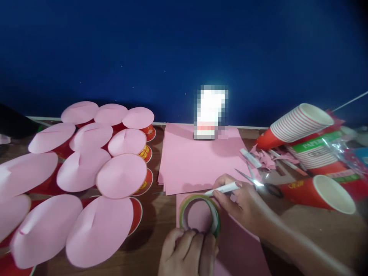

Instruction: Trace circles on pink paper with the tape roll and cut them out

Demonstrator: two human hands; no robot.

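- dark blue wall (172,46) rises behind the far edge of a brown tabletop (161,222).
- left hand (188,253): grasping the near side of a yellow-green tape roll (215,218), fingers curled over its rim.
- right hand (244,205): grasping a white pen (225,189), slanted, its tip at the roll's far rim; contact with the paper cannot be determined.
- tape roll: flat on a lower pink sheet (241,249), which runs toward the near edge of the tabletop.
- stack of pink sheets (198,168): just beyond both hands, reaching the far edge.
- lit screen (211,105): pixelated, upright at the far edge, base on the stack.
- scissors (249,177): blades apart, just beyond the right hand.
- white tube (250,158) and pink scraps (266,159): right of the stack.
- single red cup (301,193): on its side, toward the right edge, mouth facing right.
- nested cups (299,124): tilted, toward the far right corner, beside wrapped cups (316,153) with a green label.
- pink paper cones (121,175): in rows along the left side of the tabletop, set on red cups (149,132).
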